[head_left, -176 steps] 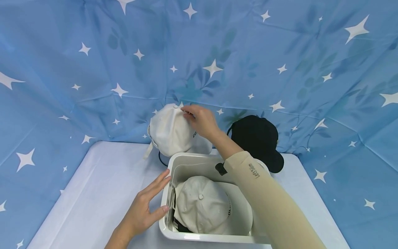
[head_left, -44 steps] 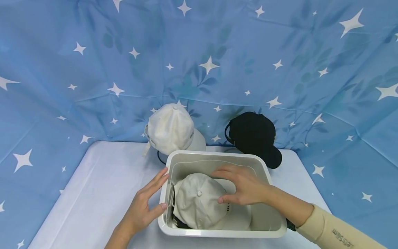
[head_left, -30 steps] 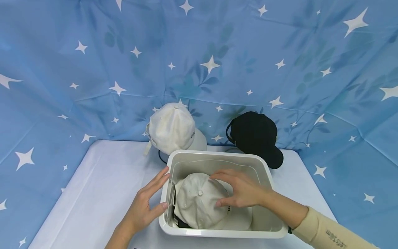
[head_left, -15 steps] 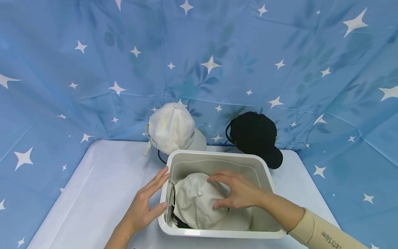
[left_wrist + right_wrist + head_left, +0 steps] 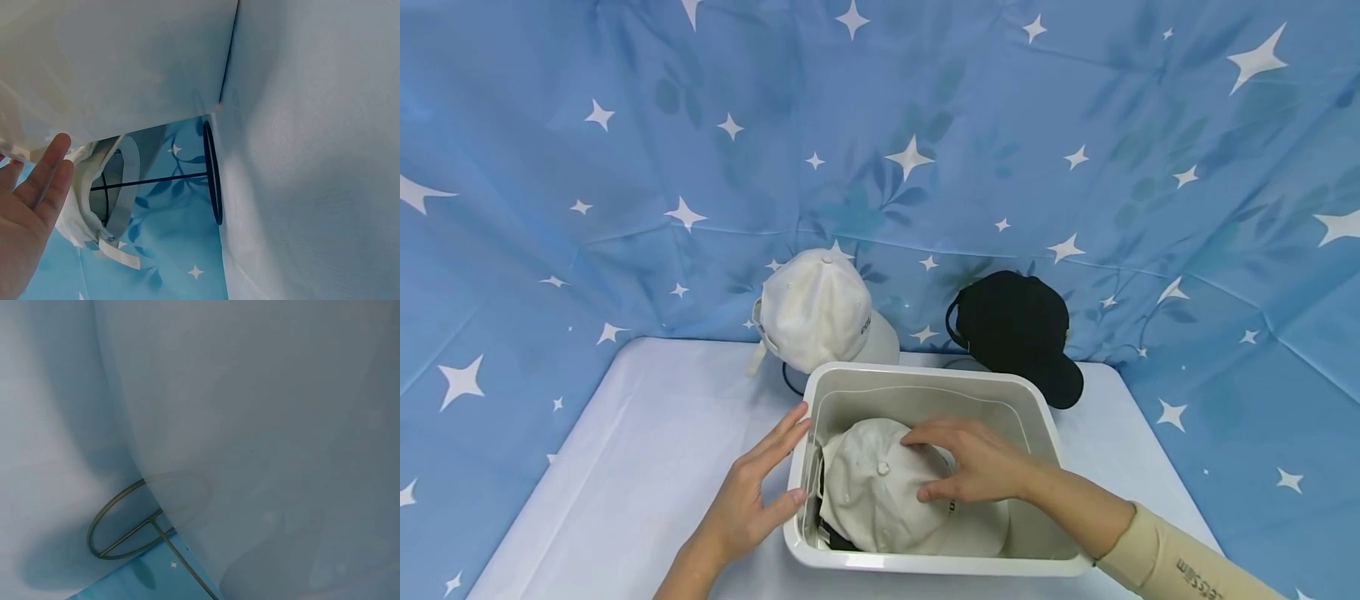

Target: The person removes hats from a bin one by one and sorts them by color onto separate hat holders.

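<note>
A pale off-white bin (image 5: 925, 565) stands at the front of the table. Inside lies a cream baseball cap (image 5: 868, 508), crown up and brim to the right, with a bit of black fabric (image 5: 838, 539) under its left edge. My right hand (image 5: 977, 462) reaches into the bin over the front of that crown, thumb and fingers spread apart and gently bent, fingertips at the cloth. At the bin's left rim my left hand (image 5: 745, 492) rests with long fingers and thumb against the edge. The left wrist view shows its straight fingers beside the bin's outer wall.
Behind the bin, a white cap (image 5: 812, 312) sits on a thin black wire stand (image 5: 212, 175) at the left. A black cap (image 5: 1011, 333) is perched at the right, and the right wrist view shows a wire ring base (image 5: 112, 503). A starry blue curtain (image 5: 737, 67) hangs behind the table.
Earlier my right hand was at the top of the white cap at the back. It came down into the bin, then shifted slightly left over the cream cap. My left hand stayed put.
</note>
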Tool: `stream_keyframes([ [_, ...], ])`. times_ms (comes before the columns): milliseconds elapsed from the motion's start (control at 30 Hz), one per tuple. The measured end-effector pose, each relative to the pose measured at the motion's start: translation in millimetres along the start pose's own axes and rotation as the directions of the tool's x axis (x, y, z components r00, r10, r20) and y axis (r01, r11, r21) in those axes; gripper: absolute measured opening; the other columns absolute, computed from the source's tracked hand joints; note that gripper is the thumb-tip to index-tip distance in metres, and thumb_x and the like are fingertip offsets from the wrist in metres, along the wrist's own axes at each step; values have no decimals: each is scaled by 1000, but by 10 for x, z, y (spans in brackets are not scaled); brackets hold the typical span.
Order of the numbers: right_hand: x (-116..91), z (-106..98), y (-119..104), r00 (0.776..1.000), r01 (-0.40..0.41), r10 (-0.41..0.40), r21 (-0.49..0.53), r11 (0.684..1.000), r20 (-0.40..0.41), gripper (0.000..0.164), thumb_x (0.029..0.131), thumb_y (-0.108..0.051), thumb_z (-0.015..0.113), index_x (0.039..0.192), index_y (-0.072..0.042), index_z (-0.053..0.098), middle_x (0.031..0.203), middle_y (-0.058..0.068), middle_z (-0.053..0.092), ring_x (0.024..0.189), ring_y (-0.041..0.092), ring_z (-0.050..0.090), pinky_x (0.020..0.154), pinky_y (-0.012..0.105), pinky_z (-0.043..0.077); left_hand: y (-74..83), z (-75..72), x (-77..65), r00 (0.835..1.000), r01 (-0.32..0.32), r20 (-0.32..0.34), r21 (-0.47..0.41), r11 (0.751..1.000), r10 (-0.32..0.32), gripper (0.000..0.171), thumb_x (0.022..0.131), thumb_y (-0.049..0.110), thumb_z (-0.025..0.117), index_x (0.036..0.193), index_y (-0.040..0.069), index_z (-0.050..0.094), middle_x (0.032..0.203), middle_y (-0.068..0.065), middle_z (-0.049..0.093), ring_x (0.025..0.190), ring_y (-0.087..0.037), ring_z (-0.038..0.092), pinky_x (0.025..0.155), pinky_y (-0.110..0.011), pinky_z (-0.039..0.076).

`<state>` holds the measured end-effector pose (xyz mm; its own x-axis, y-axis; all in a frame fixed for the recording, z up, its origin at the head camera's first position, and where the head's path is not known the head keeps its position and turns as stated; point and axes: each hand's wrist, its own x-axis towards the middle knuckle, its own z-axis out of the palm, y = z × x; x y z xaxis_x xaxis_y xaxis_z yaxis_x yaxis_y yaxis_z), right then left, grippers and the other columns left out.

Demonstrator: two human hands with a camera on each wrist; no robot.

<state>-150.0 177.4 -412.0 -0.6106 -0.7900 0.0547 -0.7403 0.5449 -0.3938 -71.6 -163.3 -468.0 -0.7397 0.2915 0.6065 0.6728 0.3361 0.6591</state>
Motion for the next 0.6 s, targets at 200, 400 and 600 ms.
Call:
stream_keyframes([
  [200, 2, 9, 17, 1000, 22, -23, 40, 999, 11, 53, 87, -45, 84, 132, -19, 72, 127, -6, 72, 114, 12, 67, 99, 41, 56, 1, 7, -1, 1000, 10, 3, -5, 1000, -10, 71, 85, 9, 67, 153, 0, 50, 165, -16, 40, 149, -26, 44, 118, -21, 31],
  [400, 1, 17, 35, 998, 66, -67, 62, 996, 5, 44, 88, -39, 85, 125, -17, 76, 119, -9, 75, 109, 7, 69, 95, 35, 57, 0, 18, -1, 1000, 0, -2, -8, 1000, 0, 72, 84, 8, 67, 153, 0, 50, 164, -18, 41, 149, -26, 44, 118, -21, 31],
  [600, 5, 13, 26, 998, 65, -67, 92, 994, 20, 36, 87, -32, 86, 119, -18, 79, 114, -11, 75, 102, 4, 69, 88, 29, 58, 5, 7, -5, 1000, 3, -4, -4, 1000, -3, 71, 85, 9, 67, 153, -1, 50, 164, -17, 40, 149, -26, 43, 118, -21, 31],
])
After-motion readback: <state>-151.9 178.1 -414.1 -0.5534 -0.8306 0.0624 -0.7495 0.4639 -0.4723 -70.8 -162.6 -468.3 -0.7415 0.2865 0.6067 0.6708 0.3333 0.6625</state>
